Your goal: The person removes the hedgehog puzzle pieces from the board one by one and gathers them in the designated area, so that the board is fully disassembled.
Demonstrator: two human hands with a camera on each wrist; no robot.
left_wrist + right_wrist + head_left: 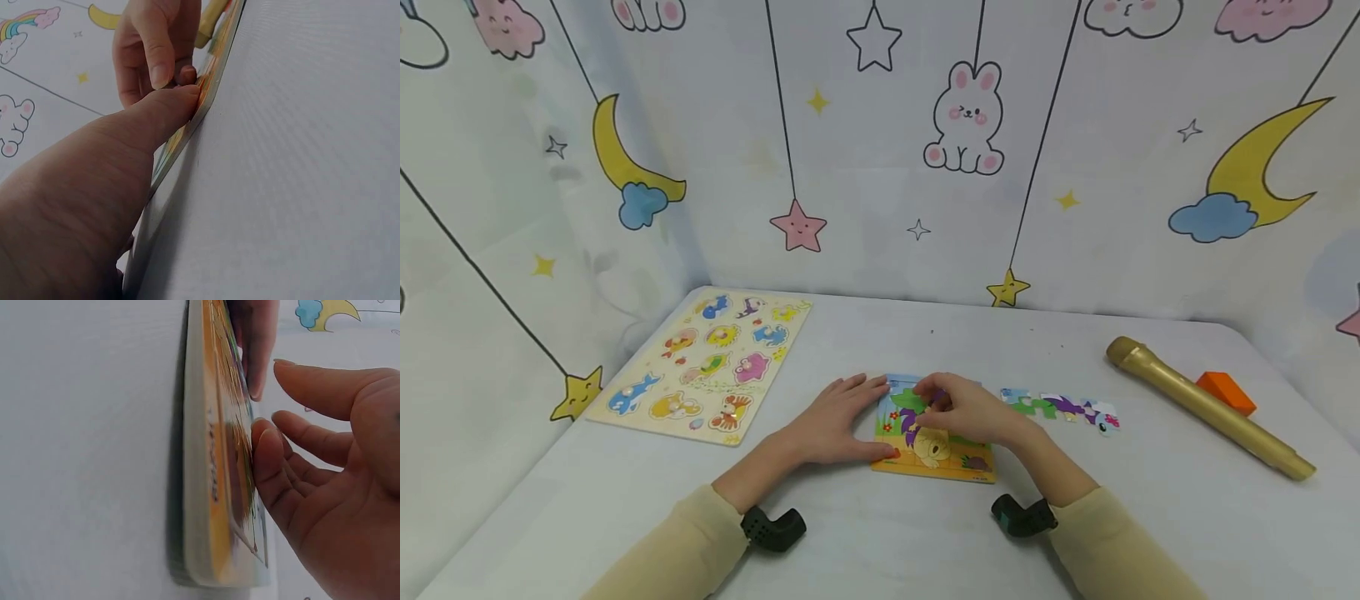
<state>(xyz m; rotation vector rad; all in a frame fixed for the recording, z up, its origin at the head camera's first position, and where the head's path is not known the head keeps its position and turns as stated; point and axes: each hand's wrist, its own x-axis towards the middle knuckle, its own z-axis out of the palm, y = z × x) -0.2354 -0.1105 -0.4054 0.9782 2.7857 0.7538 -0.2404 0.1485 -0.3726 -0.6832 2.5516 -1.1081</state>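
Observation:
A small jigsaw puzzle in a board (925,471) lies on the white table, showing a yellow cartoon animal with purple hair. My left hand (831,425) rests along its left side, fingers stretched out, the thumb on the board's near left corner. Over the upper right part of the puzzle is my right hand (973,408), which covers some of the picture. In the right wrist view, the thumb and forefinger of the right hand (337,444) stand apart with nothing between them, while the lower fingertips are right at the puzzle's face. Several puzzle pieces (1063,406) lie to the right of the board.
At the back left lies a cream board with animal shapes (715,367). A gold microphone (1210,404) lies slanted on the right, beside an orange block (1227,390). Behind the table hangs a white cloth (865,150) printed with moons, stars and rabbits.

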